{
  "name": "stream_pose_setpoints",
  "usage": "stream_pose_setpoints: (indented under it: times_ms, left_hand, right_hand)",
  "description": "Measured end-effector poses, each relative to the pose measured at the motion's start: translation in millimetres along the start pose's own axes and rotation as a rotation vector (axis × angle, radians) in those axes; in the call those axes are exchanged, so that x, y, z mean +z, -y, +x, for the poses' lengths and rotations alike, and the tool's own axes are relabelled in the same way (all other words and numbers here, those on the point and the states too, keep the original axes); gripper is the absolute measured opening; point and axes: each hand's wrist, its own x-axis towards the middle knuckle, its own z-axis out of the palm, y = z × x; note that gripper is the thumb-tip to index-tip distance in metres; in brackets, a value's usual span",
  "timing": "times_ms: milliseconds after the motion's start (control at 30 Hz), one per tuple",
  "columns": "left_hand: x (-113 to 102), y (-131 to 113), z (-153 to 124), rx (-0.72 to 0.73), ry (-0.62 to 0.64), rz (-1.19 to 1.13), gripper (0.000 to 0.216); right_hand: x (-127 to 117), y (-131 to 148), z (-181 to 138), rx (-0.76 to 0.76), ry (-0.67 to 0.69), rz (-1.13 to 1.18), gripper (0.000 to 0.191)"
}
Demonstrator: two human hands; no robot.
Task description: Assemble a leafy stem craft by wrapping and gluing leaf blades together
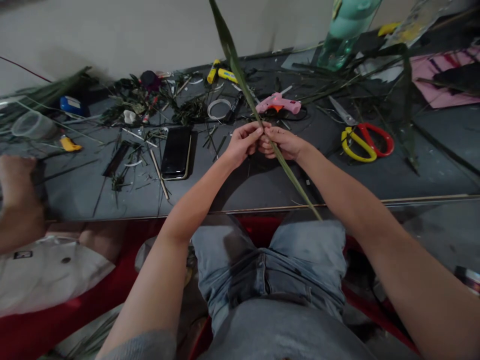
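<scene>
A long green leaf blade runs slantwise across the view, its wide end up by the wall and its narrow end down near my lap. Around the middle of it my left hand is closed, thumb and fingers pinching the leaf. Right beside it, my right hand pinches the same leaf, and the fingertips of both hands nearly meet. Just beyond my hands lies a pink glue gun with a small red light. Scissors with one yellow and one red handle rest to the right.
A phone lies left of my hands, among leaf scraps and sticks. A white ring, yellow tubes and a green bottle stand or lie farther back. Another person's arm rests at the left table edge.
</scene>
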Motion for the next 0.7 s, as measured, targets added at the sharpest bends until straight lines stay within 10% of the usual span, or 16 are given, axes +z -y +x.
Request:
stream_pose_setpoints:
  times_ms: [267, 433, 533, 700]
  left_hand:
    - [-5.9, 6.7, 5.8, 0.113, -0.182, 0.106, 0.059]
    - [-0.7, 4.2, -0.2, 0.036, -0.118, 0.103, 0.059]
    - [3.3, 0.0, -2.2, -0.038, -0.132, 0.049, 0.047]
    - [5.2, -7.4, -0.9, -0.099, -0.204, 0.042, 0.036]
  right_hand:
    - [-4.5, 22.5, -25.6, 0.04, -0.584, -0.453, 0.039]
    - [-21.6, 62.4, -94.4, 0.125, -1.03, -1.225, 0.005]
    - [-47.4, 76.1, -131.5, 0.33, -0.815, -1.634, 0.048]
    - [-81.7, 76.3, -152.8, 0.627, -0.392, -1.824, 0.038]
